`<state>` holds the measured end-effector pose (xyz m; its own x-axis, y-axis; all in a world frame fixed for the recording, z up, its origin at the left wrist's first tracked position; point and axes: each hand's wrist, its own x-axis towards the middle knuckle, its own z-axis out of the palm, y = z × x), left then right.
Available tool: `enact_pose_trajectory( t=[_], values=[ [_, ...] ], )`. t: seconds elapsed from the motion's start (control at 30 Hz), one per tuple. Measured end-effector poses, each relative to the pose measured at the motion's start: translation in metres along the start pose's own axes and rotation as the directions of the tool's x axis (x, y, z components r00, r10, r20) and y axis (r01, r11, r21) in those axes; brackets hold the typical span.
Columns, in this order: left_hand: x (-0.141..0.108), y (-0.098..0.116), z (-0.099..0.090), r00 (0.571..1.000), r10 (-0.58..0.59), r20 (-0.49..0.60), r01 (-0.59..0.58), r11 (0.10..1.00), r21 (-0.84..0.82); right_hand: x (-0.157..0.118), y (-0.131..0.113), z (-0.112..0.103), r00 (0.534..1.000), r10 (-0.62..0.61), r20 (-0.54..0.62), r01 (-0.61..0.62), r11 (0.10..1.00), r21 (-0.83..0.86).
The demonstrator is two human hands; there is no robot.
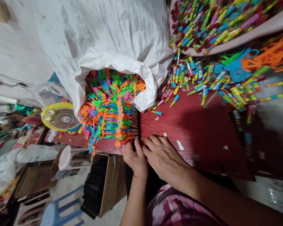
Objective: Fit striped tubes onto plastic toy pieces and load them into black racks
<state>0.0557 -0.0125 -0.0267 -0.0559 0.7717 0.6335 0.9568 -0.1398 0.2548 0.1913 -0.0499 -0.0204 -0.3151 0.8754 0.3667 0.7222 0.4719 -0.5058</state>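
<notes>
Bracing light, stiff plastic toy pieces [108, 122], probably best held along their squared row ends, the left hand [135, 159] curled while the right hand [165, 153] spread on the red surface [191, 135].

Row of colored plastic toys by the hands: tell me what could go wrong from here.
The row of colored plastic toys sits at the edge of the red painted table, with the left hand against its end, so a firm push might tip pieces off. The right hand could knock the loose tube toys if it sweeps across. The white woven sack lies open against the pile, so more pieces might slide out.
</notes>
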Motion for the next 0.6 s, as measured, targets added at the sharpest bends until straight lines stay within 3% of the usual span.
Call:
enact_pose_trajectory(
  t=[0.37, 0.5, 0.6],
  values=[
    [-0.001, 0.001, -0.001, 0.997, -0.043, 0.069, 0.043, 0.999, -0.002, 0.004, -0.002, -0.004, 1.0, 0.021, -0.004, -0.021, 0.998, -0.051],
    [-0.006, 0.002, -0.023, 0.992, -0.019, 0.127, 0.044, 0.98, -0.194, 0.007, -0.004, -0.017, 0.998, 0.043, 0.048, -0.042, 0.999, -0.013],
    [-0.003, 0.003, -0.048, 1.0, -0.022, -0.009, 0.018, 0.944, -0.329, 0.008, -0.005, -0.027, 0.994, 0.067, 0.084, -0.07, 0.997, 0.033]
  ],
)
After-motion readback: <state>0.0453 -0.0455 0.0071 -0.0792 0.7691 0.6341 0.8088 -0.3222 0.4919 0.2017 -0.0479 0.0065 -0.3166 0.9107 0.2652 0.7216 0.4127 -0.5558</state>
